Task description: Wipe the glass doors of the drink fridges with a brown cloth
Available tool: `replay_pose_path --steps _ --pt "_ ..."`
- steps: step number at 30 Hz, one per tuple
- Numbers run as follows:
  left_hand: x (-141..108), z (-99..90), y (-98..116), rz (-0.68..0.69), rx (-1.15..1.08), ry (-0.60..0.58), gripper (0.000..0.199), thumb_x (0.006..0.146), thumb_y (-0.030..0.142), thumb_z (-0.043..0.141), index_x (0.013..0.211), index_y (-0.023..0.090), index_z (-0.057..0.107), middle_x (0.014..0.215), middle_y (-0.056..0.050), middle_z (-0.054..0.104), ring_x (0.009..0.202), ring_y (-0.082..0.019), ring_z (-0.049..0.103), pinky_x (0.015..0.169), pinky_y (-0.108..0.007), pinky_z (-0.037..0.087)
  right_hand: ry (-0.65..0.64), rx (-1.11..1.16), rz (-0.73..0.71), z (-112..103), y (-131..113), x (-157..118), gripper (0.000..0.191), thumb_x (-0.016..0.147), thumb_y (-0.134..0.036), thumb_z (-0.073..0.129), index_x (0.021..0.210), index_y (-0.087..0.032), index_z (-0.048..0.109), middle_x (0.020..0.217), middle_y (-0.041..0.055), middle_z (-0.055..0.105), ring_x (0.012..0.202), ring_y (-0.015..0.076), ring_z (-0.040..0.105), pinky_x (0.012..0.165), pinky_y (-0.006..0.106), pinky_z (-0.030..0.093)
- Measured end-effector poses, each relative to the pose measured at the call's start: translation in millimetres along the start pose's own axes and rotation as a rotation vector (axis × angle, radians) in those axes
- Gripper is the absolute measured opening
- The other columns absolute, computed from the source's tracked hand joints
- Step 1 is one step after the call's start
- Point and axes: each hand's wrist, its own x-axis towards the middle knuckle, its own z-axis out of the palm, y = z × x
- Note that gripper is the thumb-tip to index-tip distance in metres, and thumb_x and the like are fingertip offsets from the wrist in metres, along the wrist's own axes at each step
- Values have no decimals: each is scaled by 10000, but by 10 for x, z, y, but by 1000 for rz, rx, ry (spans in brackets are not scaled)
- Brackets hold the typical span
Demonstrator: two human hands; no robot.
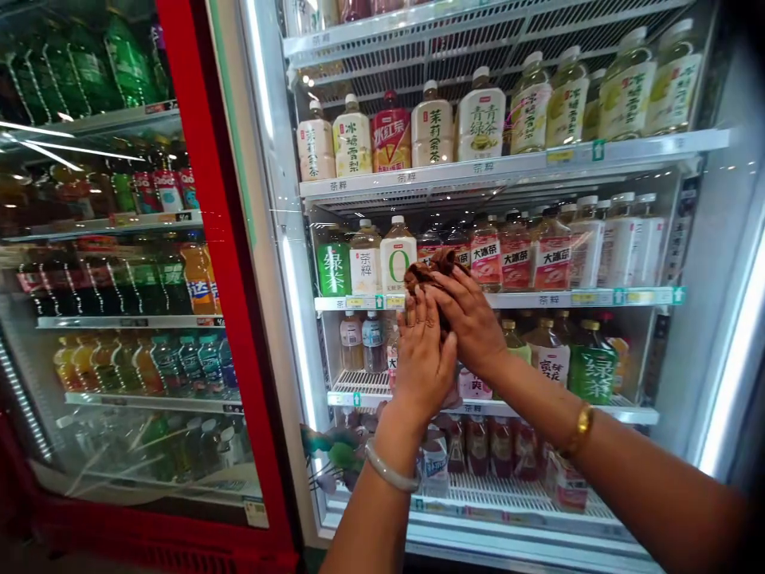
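Note:
A crumpled brown cloth (pixel 431 273) is bunched against the glass front of a lit drinks fridge. My right hand (pixel 472 323) bears on it from the right, its fingers bent over the folds. Just below and to the left, my left hand (pixel 423 351) presses its fingertips to the lower part of the same cloth, palm toward the glass. The two hands touch or nearly touch, and part of the cloth is hidden behind them. A pale bangle (pixel 391 470) circles my left wrist; a gold bracelet (pixel 579 430) sits on my right forearm.
Behind the glass, shelves (pixel 519 166) carry rows of bottled tea, including a red-labelled bottle (pixel 391 134) and a green-labelled bottle (pixel 593 363). On the left stands another fridge with a red frame (pixel 206 199), stocked with soft drinks. A bright light strip (pixel 296 311) runs up the fridge's left side.

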Motion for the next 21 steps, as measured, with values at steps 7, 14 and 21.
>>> replay_pose_path --steps 7,14,21 --pt "333 267 147 3 19 113 794 1042 559 454 1689 329 55 1788 -90 -6 1645 -313 -14 1319 -624 120 -102 -22 -5 -181 209 -180 706 1038 -281 447 1683 -242 161 1662 113 410 1548 240 394 1331 550 240" --pt "603 258 261 154 198 171 634 940 538 679 1524 346 524 1670 -115 389 1592 -352 274 1319 -622 121 80 -222 146 -371 522 -257 567 1017 -284 539 1569 -356 430 1655 66 417 1576 293 336 1304 701 98" --pt "562 156 -43 348 278 166 582 909 379 710 1458 250 565 1519 -145 551 1499 -333 434 1300 -583 262 -12 -174 -82 -486 657 -220 587 971 -144 566 1525 -319 475 1627 54 466 1540 221 410 1327 543 257"
